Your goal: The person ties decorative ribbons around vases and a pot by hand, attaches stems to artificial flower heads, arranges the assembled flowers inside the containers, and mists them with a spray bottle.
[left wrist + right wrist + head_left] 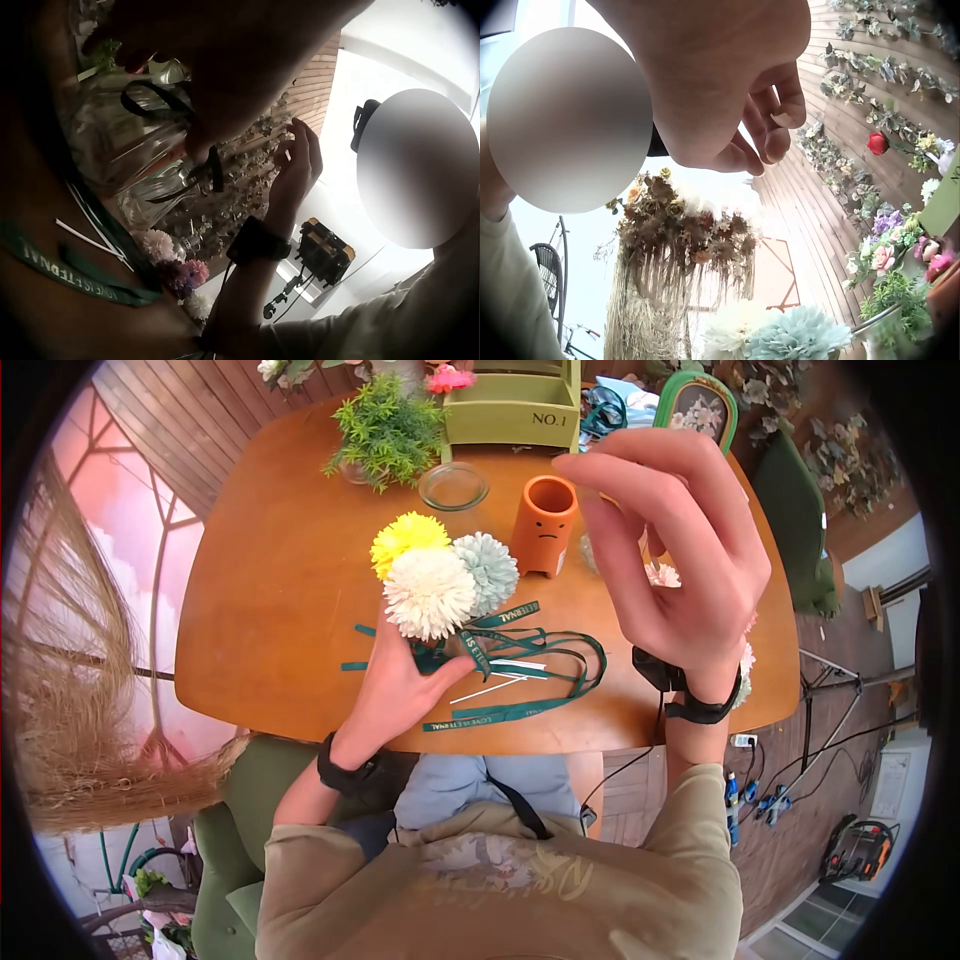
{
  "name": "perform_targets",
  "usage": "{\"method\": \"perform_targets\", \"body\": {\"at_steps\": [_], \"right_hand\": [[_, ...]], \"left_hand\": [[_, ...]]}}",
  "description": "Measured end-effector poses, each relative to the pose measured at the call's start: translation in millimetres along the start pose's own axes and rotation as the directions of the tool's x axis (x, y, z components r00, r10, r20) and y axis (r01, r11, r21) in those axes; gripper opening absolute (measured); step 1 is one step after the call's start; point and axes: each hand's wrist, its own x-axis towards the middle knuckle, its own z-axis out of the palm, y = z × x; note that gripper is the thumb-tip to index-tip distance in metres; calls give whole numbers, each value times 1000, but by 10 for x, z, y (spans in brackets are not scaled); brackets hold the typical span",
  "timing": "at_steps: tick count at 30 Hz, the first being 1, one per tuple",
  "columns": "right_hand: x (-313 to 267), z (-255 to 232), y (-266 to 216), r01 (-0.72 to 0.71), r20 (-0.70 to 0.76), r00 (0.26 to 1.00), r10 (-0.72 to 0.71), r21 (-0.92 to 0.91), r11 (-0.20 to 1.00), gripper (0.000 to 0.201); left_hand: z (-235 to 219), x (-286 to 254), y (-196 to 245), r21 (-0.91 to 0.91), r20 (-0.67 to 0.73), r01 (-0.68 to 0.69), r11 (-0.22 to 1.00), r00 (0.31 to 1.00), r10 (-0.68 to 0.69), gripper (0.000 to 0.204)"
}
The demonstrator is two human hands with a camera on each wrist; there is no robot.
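Note:
In the head view my left hand (395,685) grips the stems of a small bunch: a yellow flower (408,540), a cream flower (430,592) and a pale blue flower (487,574). Its fingers are mostly hidden behind the blooms. Dark green lettered ribbon (592,660) runs from beside this hand across the table, near thin white sticks (488,690). The left wrist view shows a ribbon loop (139,101) by the left hand (232,67). My right hand (685,550) is raised to the right of the bunch, fingers bent, nothing visible in them.
An orange vase (545,530) with a frowning face stands behind the bunch, beside a glass dish (454,487). Farther back are a green plant (385,435) and a green box (510,420). Pink and white flowers (745,675) lie at the right, partly behind my right wrist.

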Motion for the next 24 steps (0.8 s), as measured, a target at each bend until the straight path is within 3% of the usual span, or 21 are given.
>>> {"method": "perform_targets", "body": {"at_steps": [1,3,4,6,13,17,19,20,22,24], "right_hand": [[0,3,-3,5,-2,1000,-5,-4,1000,30],[9,5,-24,8,-13,1000,-8,2,1000,30],[15,7,-26,9,-26,1000,-8,3,1000,30],[17,18,6,14,-41,999,-14,4,1000,29],[4,45,18,3,-55,998,-3,-1,1000,28],[-44,188,70,-69,8,998,69,12,998,27],[-117,420,184,4,77,997,7,-132,991,27],[-166,516,177,-39,141,988,60,-154,987,34],[-260,727,245,-2,178,983,35,-187,982,37],[-333,837,264,14,278,960,43,-199,980,42]], "left_hand": [[4,72,64,0,-8,1,1000,1000,-1,73],[-32,218,227,180,148,1,984,989,-28,50],[-16,237,203,182,144,2,983,989,-29,50],[27,247,100,171,54,-127,977,991,119,35],[-275,191,-189,141,51,-15,990,999,7,49],[-591,251,-178,286,-18,126,950,992,-126,52],[-709,317,-287,289,-26,134,948,991,-132,50],[-751,365,-342,290,-25,135,947,991,-133,50],[-797,470,-443,312,-39,46,949,999,-36,49],[-829,568,-507,304,-39,38,952,999,-28,48]]}}
